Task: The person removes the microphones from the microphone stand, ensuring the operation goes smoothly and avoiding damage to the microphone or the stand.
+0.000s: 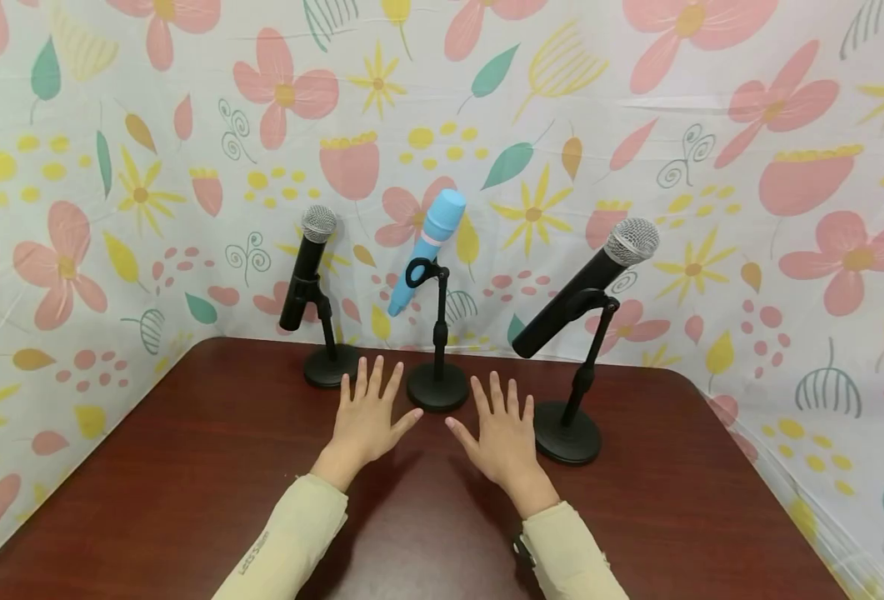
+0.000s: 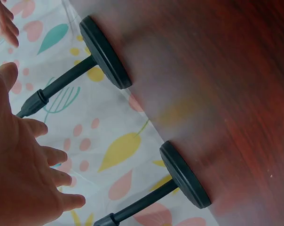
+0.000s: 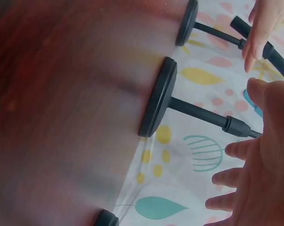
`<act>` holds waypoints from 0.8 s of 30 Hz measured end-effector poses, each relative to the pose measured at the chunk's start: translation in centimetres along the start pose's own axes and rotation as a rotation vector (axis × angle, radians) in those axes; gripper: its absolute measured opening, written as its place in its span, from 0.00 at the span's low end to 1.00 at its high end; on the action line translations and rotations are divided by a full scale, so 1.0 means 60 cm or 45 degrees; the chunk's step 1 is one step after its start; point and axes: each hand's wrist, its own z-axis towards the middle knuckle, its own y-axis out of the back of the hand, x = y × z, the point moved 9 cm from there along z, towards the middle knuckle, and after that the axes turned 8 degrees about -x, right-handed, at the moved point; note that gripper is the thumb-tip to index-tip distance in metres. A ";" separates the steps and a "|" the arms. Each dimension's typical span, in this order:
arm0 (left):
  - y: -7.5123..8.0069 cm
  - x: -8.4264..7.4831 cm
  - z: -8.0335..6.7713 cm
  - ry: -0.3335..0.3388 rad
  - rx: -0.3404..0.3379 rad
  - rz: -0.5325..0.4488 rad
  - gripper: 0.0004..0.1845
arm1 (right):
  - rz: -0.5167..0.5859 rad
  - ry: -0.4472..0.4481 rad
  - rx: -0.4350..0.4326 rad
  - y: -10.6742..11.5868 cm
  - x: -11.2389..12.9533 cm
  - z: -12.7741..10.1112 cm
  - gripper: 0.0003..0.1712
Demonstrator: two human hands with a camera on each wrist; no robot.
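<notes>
Both hands are held palm down over the table with fingers spread, and neither holds anything. The left hand [image 1: 367, 421] reaches between the left stand and the middle one. Between the middle and right stands is the right hand [image 1: 503, 442], its fingertips pointing toward the back. A black microphone with a silver mesh head [image 1: 308, 262] leans in the left stand [image 1: 332, 365]. The middle stand [image 1: 438, 387] carries a light blue microphone [image 1: 430, 242]. Another black, silver-headed microphone [image 1: 572, 296] tilts in the right stand [image 1: 567, 433], close beside the right hand.
The dark reddish-brown table [image 1: 427, 542] has rounded back corners. Behind it and along its sides hangs a white cloth [image 1: 561, 108] printed with pink flowers and yellow and green leaves. Light-coloured sleeves [image 1: 292, 533] cover both forearms.
</notes>
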 end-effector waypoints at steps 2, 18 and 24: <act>0.001 0.001 0.000 0.002 -0.001 -0.002 0.45 | 0.001 0.007 -0.012 0.002 0.003 0.001 0.47; 0.019 0.001 0.003 -0.023 -0.054 -0.025 0.43 | 0.041 0.082 -0.118 0.024 0.031 0.014 0.45; 0.023 0.004 0.005 -0.027 -0.071 -0.015 0.42 | 0.046 0.113 -0.157 0.034 0.042 0.017 0.45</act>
